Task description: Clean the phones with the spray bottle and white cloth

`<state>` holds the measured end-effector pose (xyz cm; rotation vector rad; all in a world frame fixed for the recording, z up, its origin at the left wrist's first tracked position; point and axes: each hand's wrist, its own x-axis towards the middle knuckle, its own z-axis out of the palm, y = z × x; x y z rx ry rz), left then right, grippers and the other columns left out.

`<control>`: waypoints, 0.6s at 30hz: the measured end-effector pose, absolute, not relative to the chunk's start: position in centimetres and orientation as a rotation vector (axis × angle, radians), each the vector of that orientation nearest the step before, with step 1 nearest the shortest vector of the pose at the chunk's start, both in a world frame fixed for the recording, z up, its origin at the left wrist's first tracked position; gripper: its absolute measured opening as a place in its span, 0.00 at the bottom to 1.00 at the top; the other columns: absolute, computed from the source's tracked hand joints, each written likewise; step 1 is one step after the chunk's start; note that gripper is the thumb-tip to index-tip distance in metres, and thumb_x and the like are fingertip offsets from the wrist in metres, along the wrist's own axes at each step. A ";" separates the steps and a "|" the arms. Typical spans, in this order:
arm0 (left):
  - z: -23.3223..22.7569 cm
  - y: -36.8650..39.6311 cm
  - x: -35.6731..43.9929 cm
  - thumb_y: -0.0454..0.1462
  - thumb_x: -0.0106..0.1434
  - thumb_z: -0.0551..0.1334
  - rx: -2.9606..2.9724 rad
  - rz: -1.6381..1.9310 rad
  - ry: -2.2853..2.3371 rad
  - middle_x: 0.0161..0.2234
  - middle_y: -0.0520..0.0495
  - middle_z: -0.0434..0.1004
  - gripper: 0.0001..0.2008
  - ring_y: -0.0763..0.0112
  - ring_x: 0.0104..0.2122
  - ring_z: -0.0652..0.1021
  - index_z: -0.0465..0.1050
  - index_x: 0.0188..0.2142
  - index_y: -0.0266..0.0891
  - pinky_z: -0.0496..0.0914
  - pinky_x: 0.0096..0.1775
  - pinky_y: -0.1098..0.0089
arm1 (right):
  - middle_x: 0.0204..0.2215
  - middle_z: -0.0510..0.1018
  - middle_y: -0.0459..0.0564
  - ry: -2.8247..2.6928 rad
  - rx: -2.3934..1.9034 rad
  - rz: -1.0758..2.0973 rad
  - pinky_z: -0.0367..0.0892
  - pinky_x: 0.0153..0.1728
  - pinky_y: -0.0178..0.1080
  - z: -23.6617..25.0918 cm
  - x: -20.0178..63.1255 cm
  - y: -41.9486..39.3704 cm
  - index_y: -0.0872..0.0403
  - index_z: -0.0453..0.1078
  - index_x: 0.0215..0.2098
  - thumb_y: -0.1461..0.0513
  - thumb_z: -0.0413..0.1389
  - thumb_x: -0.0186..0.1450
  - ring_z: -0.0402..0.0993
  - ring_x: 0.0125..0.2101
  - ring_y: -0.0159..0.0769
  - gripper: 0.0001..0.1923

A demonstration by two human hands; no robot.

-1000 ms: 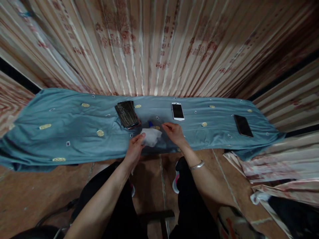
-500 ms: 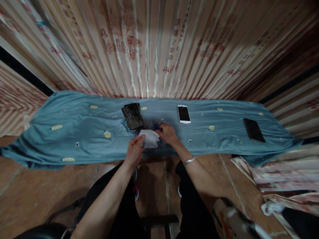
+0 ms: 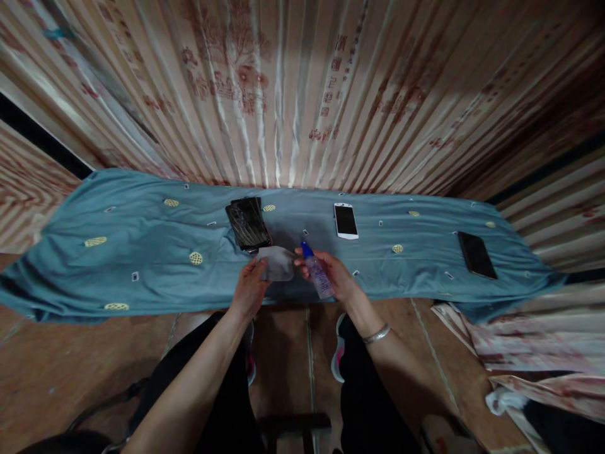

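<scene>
My left hand (image 3: 250, 287) pinches the left side of a thin whitish wipe (image 3: 278, 265), which hangs over the near part of the cloth. My right hand (image 3: 336, 272) is closed round a small clear spray bottle (image 3: 320, 277) with a blue top, its upper end tilted away to the left. Fingertips of that hand are close to the wipe's right edge; whether they touch it I cannot tell. Just beyond the wipe lies a stack of dark phones (image 3: 247, 223), the top one with a cracked-looking screen. A white phone (image 3: 346, 221) lies farther right.
A blue-green patterned cloth (image 3: 155, 252) covers the long table. At its right end lies a black phone (image 3: 477, 255). A pleated curtain (image 3: 283, 94) rises along the table's far edge. Below are my legs and a brown tiled floor (image 3: 283, 353).
My right hand has turned, so the spray bottle's clear body now shows where only its blue top did before. My left hand still holds the wipe. The view has shifted slightly.
</scene>
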<state>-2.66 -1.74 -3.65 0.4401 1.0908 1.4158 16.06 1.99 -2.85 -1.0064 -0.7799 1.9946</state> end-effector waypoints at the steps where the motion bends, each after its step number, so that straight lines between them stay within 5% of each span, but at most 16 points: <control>1: -3.6 -1.8 -2.5 0.40 0.49 0.72 0.445 1.402 1.077 0.31 0.48 0.83 0.13 0.62 0.39 0.82 0.79 0.34 0.40 0.74 0.40 0.67 | 0.35 0.85 0.53 -0.790 -1.003 1.990 0.74 0.30 0.34 -2.9 16.0 1.8 0.53 0.78 0.37 0.54 0.58 0.60 0.76 0.27 0.33 0.14; 6: -3.6 -1.7 -1.9 0.40 0.46 0.73 0.422 1.348 1.112 0.32 0.49 0.82 0.15 0.65 0.36 0.81 0.77 0.34 0.39 0.72 0.37 0.69 | 0.40 0.84 0.52 -1.172 -1.165 1.634 0.78 0.35 0.40 -4.1 15.8 0.9 0.51 0.76 0.41 0.51 0.62 0.59 0.81 0.35 0.40 0.17; 9: -3.7 -1.7 -1.5 0.40 0.44 0.74 0.425 1.316 1.108 0.33 0.49 0.83 0.17 0.65 0.37 0.81 0.78 0.34 0.39 0.72 0.37 0.68 | 0.46 0.83 0.53 -1.610 -1.327 1.143 0.78 0.42 0.45 -4.3 15.8 0.1 0.50 0.70 0.58 0.54 0.59 0.65 0.82 0.38 0.42 0.24; 12: -3.6 -1.8 -1.0 0.42 0.43 0.75 0.421 1.291 1.078 0.33 0.47 0.84 0.19 0.62 0.37 0.82 0.79 0.35 0.39 0.73 0.37 0.67 | 0.58 0.78 0.55 -1.907 -1.245 0.862 0.72 0.56 0.48 -4.0 15.9 -0.3 0.50 0.59 0.69 0.58 0.52 0.70 0.80 0.52 0.43 0.30; 14: -3.5 -1.9 -0.7 0.42 0.42 0.75 0.421 1.281 1.070 0.33 0.47 0.84 0.19 0.62 0.37 0.82 0.80 0.35 0.40 0.73 0.37 0.67 | 0.61 0.75 0.53 -2.024 -1.187 0.778 0.69 0.61 0.47 -3.9 16.0 -0.3 0.48 0.59 0.69 0.60 0.50 0.71 0.75 0.59 0.42 0.28; 18: -3.4 -2.2 -0.4 0.43 0.42 0.76 0.430 1.262 1.055 0.33 0.47 0.84 0.19 0.63 0.36 0.82 0.80 0.34 0.39 0.73 0.37 0.68 | 0.56 0.80 0.52 -2.139 -1.242 0.706 0.70 0.59 0.48 -4.1 15.9 -0.2 0.48 0.65 0.65 0.63 0.50 0.69 0.78 0.55 0.42 0.25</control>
